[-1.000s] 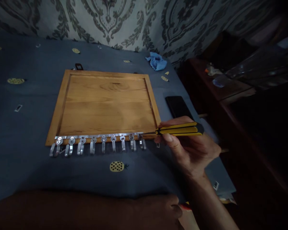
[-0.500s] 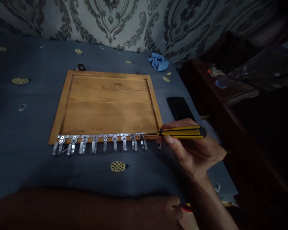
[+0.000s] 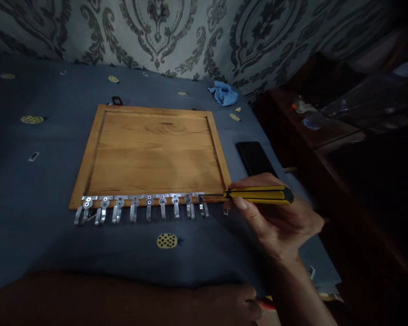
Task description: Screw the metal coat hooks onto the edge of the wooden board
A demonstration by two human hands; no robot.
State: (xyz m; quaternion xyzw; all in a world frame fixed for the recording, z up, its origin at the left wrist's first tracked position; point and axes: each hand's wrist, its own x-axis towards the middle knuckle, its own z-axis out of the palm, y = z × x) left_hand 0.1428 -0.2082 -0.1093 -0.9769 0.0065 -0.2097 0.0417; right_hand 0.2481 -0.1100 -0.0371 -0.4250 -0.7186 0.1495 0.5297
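Note:
My right hand (image 3: 275,222) is closed around a yellow-and-black screwdriver (image 3: 258,194), held flat with its shaft pointing left. The shaft's end reaches the rightmost hook of a metal hook rail (image 3: 143,198); whether it touches a screw there I cannot tell. Several silver hooks hang from the rail, which lies along the near edge of a framed wooden board (image 3: 156,154). Across the bottom, in shadow, stretches my left forearm, and my left hand (image 3: 227,302) is curled shut near the right wrist. What it holds, if anything, is hidden.
The board lies on a blue pineapple-print cloth (image 3: 47,181). Right of it is a black phone-like slab (image 3: 255,158); a crumpled light-blue cloth (image 3: 223,93) lies behind. A dark brown wooden piece of furniture (image 3: 302,117) stands at the right. Something red (image 3: 268,304) shows beside my left hand.
The whole view has shifted slightly, so the board and cloth appear a little lower. My right hand keeps the screwdriver at the rail's right end, with its handle barely turned.

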